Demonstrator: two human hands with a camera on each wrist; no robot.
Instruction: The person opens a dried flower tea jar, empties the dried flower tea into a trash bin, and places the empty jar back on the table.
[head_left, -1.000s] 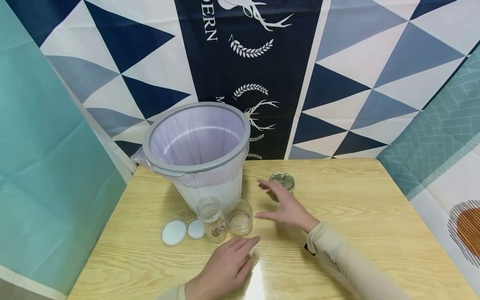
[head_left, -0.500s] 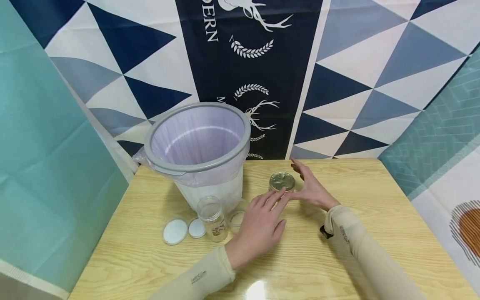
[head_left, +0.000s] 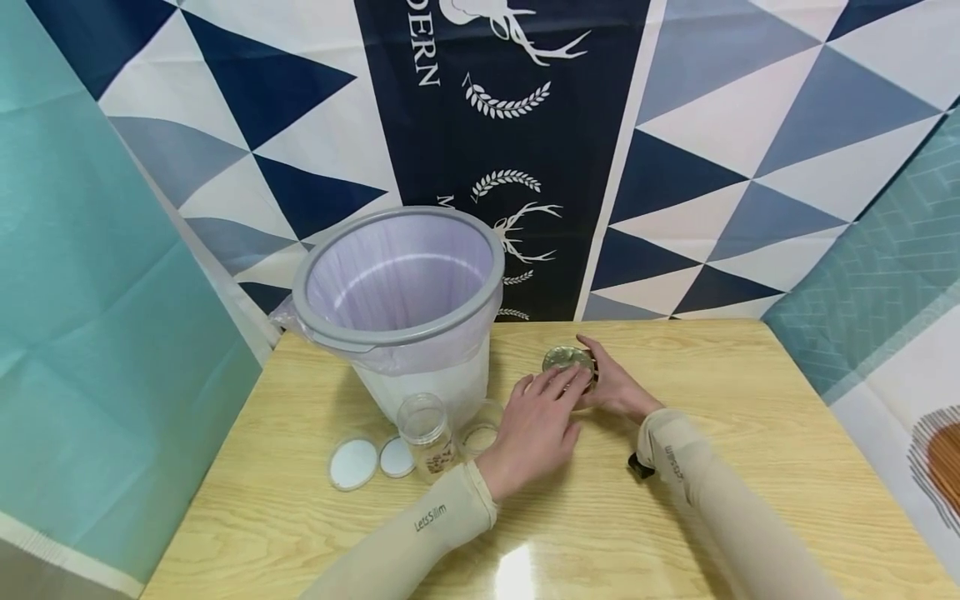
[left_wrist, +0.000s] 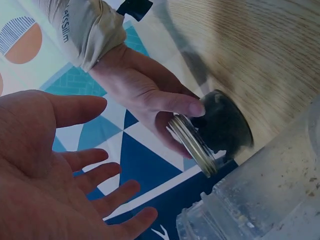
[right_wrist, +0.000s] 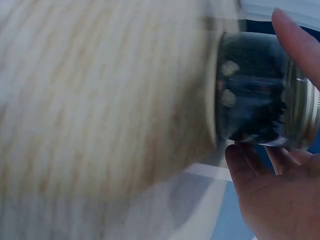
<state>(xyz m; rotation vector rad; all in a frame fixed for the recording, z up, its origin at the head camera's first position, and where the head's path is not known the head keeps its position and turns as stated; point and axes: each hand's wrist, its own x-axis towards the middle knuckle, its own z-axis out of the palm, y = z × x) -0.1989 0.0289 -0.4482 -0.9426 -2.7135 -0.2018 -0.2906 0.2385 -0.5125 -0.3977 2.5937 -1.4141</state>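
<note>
A short clear jar with a gold lid (head_left: 564, 357) and dark contents stands toward the back of the table. My right hand (head_left: 613, 387) grips it from the right side; in the right wrist view the thumb and fingers lie on either side of the jar (right_wrist: 255, 87). My left hand (head_left: 531, 429) reaches across from the front, its fingertips overlapping the lid in the head view. In the left wrist view the left hand's fingers (left_wrist: 117, 202) are spread, apart from the jar (left_wrist: 222, 122), and hold nothing.
A white bin (head_left: 408, 379) lined with a lilac bag stands at the back left. Before it are a tall clear jar (head_left: 426, 429) with small bits inside and a shorter clear jar (head_left: 480, 433), partly behind my left hand. Two white round lids (head_left: 352, 464) lie left of them.
My left hand has moved from in front of the clear jars up and right to the gold-lidded jar. My right hand has swung round to that jar's right side and taken hold of it.
</note>
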